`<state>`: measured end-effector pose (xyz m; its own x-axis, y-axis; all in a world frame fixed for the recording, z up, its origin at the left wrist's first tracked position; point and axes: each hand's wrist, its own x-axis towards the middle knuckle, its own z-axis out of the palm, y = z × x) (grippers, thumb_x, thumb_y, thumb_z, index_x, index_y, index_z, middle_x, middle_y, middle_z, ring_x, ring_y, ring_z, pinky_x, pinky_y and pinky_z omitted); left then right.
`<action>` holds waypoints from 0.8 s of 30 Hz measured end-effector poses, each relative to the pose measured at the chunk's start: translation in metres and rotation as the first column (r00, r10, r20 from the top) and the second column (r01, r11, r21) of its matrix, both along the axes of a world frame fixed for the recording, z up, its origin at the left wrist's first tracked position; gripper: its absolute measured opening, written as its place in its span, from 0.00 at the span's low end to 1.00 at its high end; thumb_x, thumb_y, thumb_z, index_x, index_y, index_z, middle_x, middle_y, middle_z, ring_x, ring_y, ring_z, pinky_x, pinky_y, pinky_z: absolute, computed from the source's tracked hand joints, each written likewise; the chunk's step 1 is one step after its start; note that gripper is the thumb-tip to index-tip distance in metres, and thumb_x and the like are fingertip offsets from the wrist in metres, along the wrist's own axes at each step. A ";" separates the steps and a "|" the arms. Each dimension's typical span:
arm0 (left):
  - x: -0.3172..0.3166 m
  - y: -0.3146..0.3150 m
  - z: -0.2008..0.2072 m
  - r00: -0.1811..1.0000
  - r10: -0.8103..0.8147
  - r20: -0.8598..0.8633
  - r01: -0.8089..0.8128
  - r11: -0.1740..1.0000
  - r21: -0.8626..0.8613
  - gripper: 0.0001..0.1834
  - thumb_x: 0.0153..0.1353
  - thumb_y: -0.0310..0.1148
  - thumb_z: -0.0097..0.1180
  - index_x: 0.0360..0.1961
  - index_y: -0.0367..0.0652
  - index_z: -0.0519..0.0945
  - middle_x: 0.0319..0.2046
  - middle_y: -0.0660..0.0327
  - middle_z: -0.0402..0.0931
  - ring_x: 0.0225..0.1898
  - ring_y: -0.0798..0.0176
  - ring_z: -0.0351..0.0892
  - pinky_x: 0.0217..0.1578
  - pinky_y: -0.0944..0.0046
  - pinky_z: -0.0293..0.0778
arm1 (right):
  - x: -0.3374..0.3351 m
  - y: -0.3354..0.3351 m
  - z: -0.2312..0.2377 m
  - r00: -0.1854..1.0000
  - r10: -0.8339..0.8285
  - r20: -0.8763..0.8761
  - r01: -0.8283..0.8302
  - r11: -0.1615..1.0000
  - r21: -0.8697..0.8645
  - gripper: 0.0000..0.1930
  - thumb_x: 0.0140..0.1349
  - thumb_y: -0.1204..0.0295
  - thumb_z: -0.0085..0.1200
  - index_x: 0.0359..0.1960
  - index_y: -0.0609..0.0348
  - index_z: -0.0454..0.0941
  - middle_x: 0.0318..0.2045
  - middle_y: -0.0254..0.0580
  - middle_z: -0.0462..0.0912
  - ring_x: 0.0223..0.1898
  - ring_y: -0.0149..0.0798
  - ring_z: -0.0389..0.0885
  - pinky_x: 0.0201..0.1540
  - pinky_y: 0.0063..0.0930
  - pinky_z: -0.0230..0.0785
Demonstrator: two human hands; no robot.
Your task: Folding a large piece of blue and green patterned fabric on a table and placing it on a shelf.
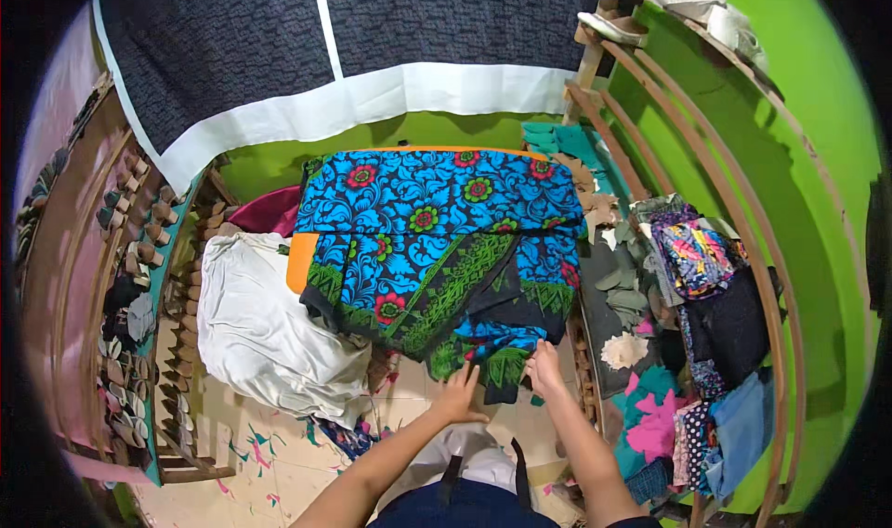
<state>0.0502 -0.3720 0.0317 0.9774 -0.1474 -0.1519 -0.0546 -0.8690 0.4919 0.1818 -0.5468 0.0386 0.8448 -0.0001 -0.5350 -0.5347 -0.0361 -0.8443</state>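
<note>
Shoes are ranged on racks far to the left of the fingers. Nearer on that side, a white cloth is heaped. The left hand is held with thumb and fingers spread, set at the near edge of the patterned cloth; whether any fabric is gripped there cannot be told. The cloth is laid just beyond both hands' fingers, its near edge bunched. By the right hand, that edge is pinched between thumb and fingers. Farther right, pink scraps and folded fabrics are piled.
</note>
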 end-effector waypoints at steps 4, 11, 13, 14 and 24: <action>0.005 -0.029 0.026 0.983 0.117 0.142 -0.118 0.993 0.003 0.57 0.37 0.45 0.67 0.65 0.41 0.46 0.63 0.43 0.46 0.58 0.44 0.59 0.53 0.43 0.60 | 0.006 0.005 0.050 0.953 0.018 -0.304 0.128 0.882 0.454 0.17 0.68 0.63 0.31 0.51 0.63 0.55 0.51 0.56 0.62 0.55 0.64 0.61 0.52 0.59 0.63; 0.047 -0.018 0.035 0.868 0.429 0.250 -0.291 0.848 -0.443 0.21 0.45 0.22 0.50 0.45 0.38 0.70 0.41 0.44 0.71 0.44 0.42 0.69 0.43 0.51 0.66 | 0.012 -0.003 0.080 0.976 0.155 -0.155 -0.074 0.898 0.435 0.15 0.67 0.67 0.34 0.51 0.62 0.59 0.53 0.53 0.62 0.57 0.53 0.61 0.53 0.47 0.64; 0.054 -0.025 0.052 0.838 0.472 0.274 -0.331 0.839 -0.432 0.17 0.46 0.22 0.48 0.41 0.37 0.70 0.35 0.45 0.73 0.40 0.43 0.70 0.40 0.50 0.66 | 0.020 -0.021 0.063 0.937 0.308 0.165 -0.324 0.943 0.078 0.18 0.61 0.71 0.45 0.52 0.59 0.59 0.51 0.48 0.64 0.55 0.46 0.64 0.52 0.38 0.61; 0.056 -0.022 0.057 0.879 0.443 0.179 -0.347 0.850 -0.396 0.20 0.42 0.22 0.51 0.42 0.37 0.70 0.37 0.46 0.72 0.42 0.43 0.70 0.42 0.52 0.66 | 0.010 -0.019 0.062 0.851 0.360 0.383 -0.325 0.933 -0.154 0.23 0.57 0.73 0.49 0.55 0.59 0.57 0.53 0.49 0.62 0.57 0.47 0.61 0.55 0.39 0.58; 0.059 -0.025 0.087 0.903 0.093 0.420 -0.013 0.982 -0.190 0.35 0.35 0.33 0.64 0.48 0.40 0.66 0.45 0.50 0.67 0.48 0.47 0.66 0.51 0.51 0.60 | 0.034 -0.001 0.102 0.208 0.690 0.693 -0.099 0.720 -0.687 0.14 0.49 0.84 0.40 0.36 0.59 0.75 0.36 0.46 0.78 0.42 0.51 0.73 0.56 0.45 0.56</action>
